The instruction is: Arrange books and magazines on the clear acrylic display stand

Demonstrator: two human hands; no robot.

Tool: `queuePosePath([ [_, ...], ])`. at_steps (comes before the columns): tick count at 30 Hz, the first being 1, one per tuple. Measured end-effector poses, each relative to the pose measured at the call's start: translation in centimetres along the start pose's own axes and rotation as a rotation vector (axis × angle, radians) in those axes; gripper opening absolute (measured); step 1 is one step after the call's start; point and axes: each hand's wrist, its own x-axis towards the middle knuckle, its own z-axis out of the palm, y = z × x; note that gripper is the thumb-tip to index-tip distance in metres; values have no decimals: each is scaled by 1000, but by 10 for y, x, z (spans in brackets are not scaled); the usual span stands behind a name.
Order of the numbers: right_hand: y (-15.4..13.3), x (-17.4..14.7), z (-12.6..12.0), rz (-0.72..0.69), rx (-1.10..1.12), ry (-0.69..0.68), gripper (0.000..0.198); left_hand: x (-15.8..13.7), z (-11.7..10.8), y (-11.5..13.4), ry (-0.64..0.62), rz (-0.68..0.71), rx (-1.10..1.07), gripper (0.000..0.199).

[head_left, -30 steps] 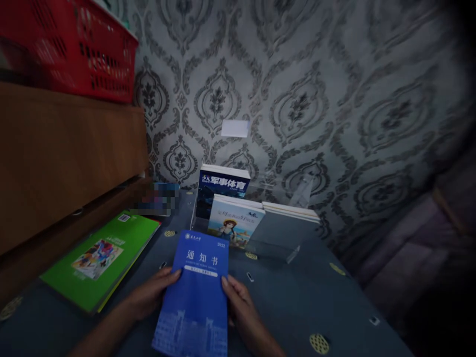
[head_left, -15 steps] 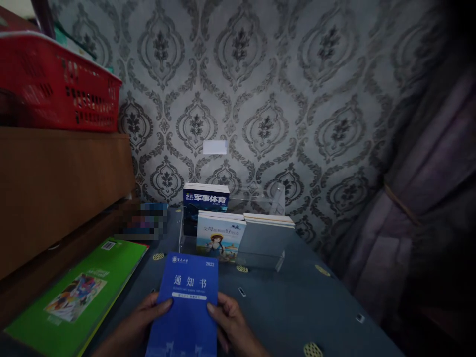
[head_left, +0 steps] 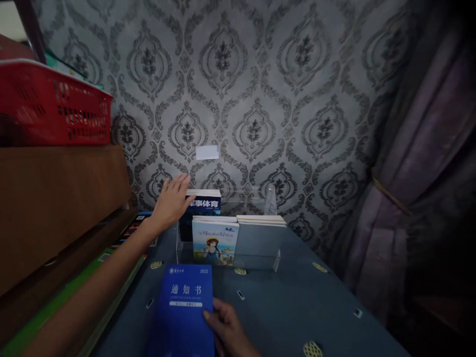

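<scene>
My right hand (head_left: pixel 229 327) grips the right edge of a blue booklet (head_left: pixel 186 317), with the thumb on its cover. My left hand (head_left: pixel 173 202) is stretched forward and open, its fingers extended at the upper left corner of a dark blue book (head_left: pixel 208 204); whether it touches the book I cannot tell. That book stands in the back row of a clear acrylic stand (head_left: pixel 272 198). In the front row are a light-coloured book with a girl in a hat on its cover (head_left: pixel 214 240) and, beside it, several plain grey-looking books (head_left: pixel 260 240).
Along the left, a green book (head_left: pixel 33 322) lies partly under my forearm, with a dark colourful book (head_left: pixel 134 225) beyond it. A red basket (head_left: pixel 55 106) sits on a wooden cabinet (head_left: pixel 59 198). A tied purple curtain (head_left: pixel 394 188) hangs at right, and a patterned wall closes the back.
My left hand has let go of the blue booklet and reached forward to the back-row book. The right hand still holds the booklet. The view has shifted slightly.
</scene>
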Motion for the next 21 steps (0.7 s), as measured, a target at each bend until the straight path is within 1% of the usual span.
queuePosePath([
  [3, 10, 3, -2, -15, 46, 6, 65, 24, 12, 1, -116, 66, 97, 53],
  [7, 18, 7, -4, -49, 110, -12, 71, 27, 21, 0, -242, 112, 127, 43],
  [10, 16, 7, -3, -51, 128, -28, 70, 24, 23, -2, -254, 151, 137, 42],
  [14, 12, 5, -2, -77, 176, -52, 63, 26, 24, -6, -285, 164, 106, 44],
  [17, 14, 5, -5, -69, 142, -49, 65, 29, 22, -10, -326, 137, 24, 49],
  [21, 21, 6, -8, -52, 82, -3, 69, 44, 18, -23, -367, 97, -237, 50],
])
